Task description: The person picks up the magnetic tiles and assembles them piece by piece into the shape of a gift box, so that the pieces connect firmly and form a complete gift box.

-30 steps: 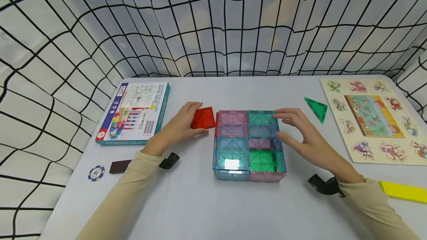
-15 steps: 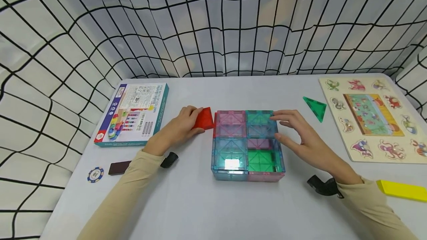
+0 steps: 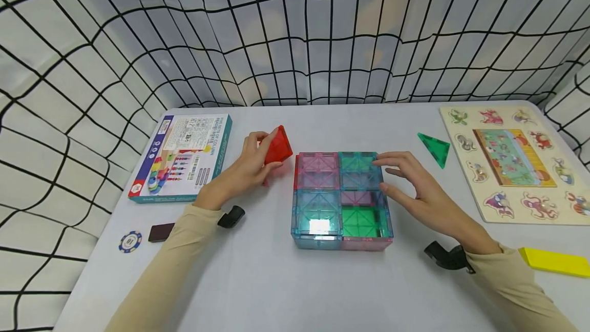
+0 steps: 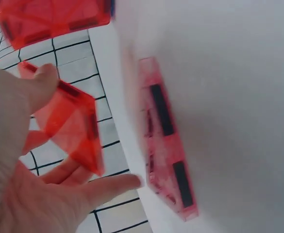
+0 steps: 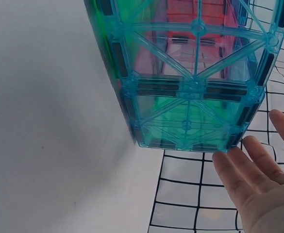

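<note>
My left hand (image 3: 241,169) pinches a red translucent magnetic tile (image 3: 279,146), tilted up off the table; the same tile (image 4: 74,119) shows between the fingers in the left wrist view. A pink tile piece (image 4: 167,141) lies on the table beneath that hand. To its right is a low box built of magnetic tiles (image 3: 318,211), with pink, blue and teal tiles on top and its front right quarter uncovered, showing green inside. My right hand (image 3: 421,201), fingers loosely bent, rests its fingertips at the right side of the box, near the teal tile (image 3: 358,168).
A green triangle tile (image 3: 435,149) lies behind the right hand. A wooden puzzle board (image 3: 516,201) and a yellow block (image 3: 555,262) are on the right. On the left are a toy box (image 3: 184,155), a dark tile (image 3: 161,232) and a poker chip (image 3: 130,242). Black netting surrounds the table.
My left hand has gripped the red tile and lifted it up and slightly away from the tile box, tilting it. The right hand has stayed at the box's side.
</note>
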A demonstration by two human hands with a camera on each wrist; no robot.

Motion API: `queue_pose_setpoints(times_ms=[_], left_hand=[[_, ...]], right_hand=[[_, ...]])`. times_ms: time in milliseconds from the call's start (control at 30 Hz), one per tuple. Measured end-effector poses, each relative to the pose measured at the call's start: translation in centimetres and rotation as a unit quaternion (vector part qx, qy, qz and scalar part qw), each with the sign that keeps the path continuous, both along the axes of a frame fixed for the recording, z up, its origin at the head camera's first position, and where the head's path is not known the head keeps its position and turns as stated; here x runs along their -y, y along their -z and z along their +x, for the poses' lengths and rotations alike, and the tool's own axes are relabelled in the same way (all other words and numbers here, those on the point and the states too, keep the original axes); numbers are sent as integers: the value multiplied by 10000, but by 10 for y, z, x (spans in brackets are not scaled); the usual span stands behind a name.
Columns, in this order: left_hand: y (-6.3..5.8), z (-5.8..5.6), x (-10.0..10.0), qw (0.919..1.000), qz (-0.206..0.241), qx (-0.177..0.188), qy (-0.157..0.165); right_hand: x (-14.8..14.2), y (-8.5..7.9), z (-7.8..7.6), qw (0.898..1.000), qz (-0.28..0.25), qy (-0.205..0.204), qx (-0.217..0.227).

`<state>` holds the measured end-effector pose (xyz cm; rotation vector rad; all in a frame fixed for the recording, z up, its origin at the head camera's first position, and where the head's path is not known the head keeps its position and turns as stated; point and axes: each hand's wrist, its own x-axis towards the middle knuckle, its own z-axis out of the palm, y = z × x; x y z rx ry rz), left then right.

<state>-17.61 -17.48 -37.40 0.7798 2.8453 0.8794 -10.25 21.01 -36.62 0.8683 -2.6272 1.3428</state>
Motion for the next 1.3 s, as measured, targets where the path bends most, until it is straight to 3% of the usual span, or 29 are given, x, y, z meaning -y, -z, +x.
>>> queue_pose_setpoints(times_ms=[133, 233, 400, 567, 733, 967, 1033, 1100, 1300], left_hand=[[-15, 4, 1, 9986, 345, -376, -170], [-31, 11, -4, 9948, 616, -797, -112], [-59, 28, -26, 9790, 842, -1759, 598], [-80, 50, -56, 9590, 782, -2368, 1348], [-84, 67, -82, 9484, 502, -2568, 1791], [-76, 78, -102, 9378, -153, -2802, 2047], [-75, 80, -104, 9390, -284, -2770, 2017], [-73, 81, -104, 9454, -303, -2586, 1961], [-62, 82, -83, 9787, 30, -1136, 1711]], right_hand=[[1, -4, 1, 9999, -16, 34, -106], [2, -9, 1, 9997, -74, 90, -222], [8, -19, 5, 9989, -338, -132, -282], [21, -35, 11, 9899, -1099, -856, 262], [28, -52, 20, 9782, -1545, -1055, 905], [28, -56, 25, 9829, -1567, -477, 845], [27, -54, 26, 9831, -1564, -356, 882], [25, -51, 26, 9829, -1552, -264, 952], [15, -38, 28, 9820, -1420, 62, 1248]])
